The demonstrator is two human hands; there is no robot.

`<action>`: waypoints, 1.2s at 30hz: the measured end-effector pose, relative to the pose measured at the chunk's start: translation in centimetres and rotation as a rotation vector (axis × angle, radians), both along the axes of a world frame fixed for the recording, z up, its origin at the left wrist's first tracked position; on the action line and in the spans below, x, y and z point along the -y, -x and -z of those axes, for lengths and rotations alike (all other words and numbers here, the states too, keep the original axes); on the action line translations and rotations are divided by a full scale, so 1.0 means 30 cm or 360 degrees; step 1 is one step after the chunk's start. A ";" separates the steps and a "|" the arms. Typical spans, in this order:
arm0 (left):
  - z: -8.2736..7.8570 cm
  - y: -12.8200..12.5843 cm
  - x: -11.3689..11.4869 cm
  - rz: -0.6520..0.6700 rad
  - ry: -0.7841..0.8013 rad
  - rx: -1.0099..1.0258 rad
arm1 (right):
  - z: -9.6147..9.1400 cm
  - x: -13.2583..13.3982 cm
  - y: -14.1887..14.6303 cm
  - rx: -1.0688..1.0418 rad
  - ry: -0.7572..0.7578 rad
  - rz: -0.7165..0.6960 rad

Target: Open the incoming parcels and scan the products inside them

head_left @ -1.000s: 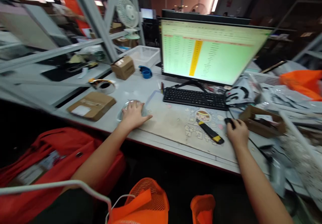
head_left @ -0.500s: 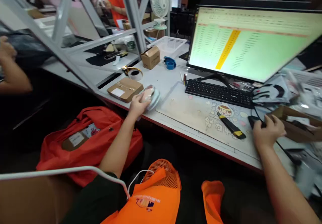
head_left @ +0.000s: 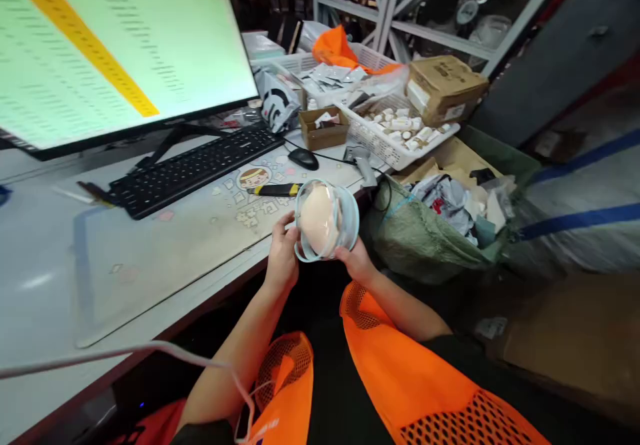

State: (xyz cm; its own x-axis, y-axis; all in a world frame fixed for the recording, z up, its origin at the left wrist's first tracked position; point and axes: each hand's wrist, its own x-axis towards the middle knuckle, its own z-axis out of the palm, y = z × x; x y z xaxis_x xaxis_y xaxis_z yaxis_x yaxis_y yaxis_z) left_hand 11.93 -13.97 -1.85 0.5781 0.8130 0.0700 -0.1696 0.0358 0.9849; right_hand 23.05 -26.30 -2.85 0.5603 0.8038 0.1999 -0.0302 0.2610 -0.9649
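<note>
A round clear plastic case (head_left: pixel 325 220) with a beige puff inside is held upright in front of me, just off the desk's front edge. My left hand (head_left: pixel 281 256) grips its left side with curled fingers. My right hand (head_left: pixel 356 261) holds its lower right rim from below. A black mouse (head_left: pixel 303 158) and a yellow-and-black utility knife (head_left: pixel 274 190) lie on the desk mat (head_left: pixel 165 245) just beyond the case.
A black keyboard (head_left: pixel 193 169) sits under a monitor (head_left: pixel 100 45) showing a green spreadsheet. White baskets of small items (head_left: pixel 400 131), cardboard boxes (head_left: pixel 445 85) and a green sack of packaging waste (head_left: pixel 440 221) crowd the right. A handheld scanner (head_left: pixel 363 160) lies at the desk corner.
The view swung right. My left hand lifted the round case from the desk's left side and brought it to the middle; my right hand left the mouse and joined it on the case.
</note>
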 end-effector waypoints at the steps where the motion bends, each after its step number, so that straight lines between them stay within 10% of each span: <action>1: 0.002 -0.041 0.017 0.0125 0.0184 0.0038 | -0.003 0.050 -0.039 0.0008 -0.0020 0.0015; 5: 0.015 -0.148 0.079 0.0548 0.0672 0.0077 | -0.030 0.189 -0.129 0.0468 0.0171 0.0483; 9: 0.024 -0.193 0.141 0.0313 0.0667 0.0239 | -0.031 0.260 -0.147 0.0998 0.0366 0.0934; 15: 0.018 -0.195 0.220 0.0261 0.0274 0.0287 | 0.009 0.305 -0.170 0.1377 0.0461 0.0940; 25: 0.016 -0.227 0.272 0.0334 0.0333 0.0203 | -0.029 0.349 -0.253 0.2001 0.1099 0.0706; 36: 0.009 -0.009 0.134 0.0902 0.0480 -0.0406 | -0.186 0.343 -0.342 0.2218 0.0840 0.0226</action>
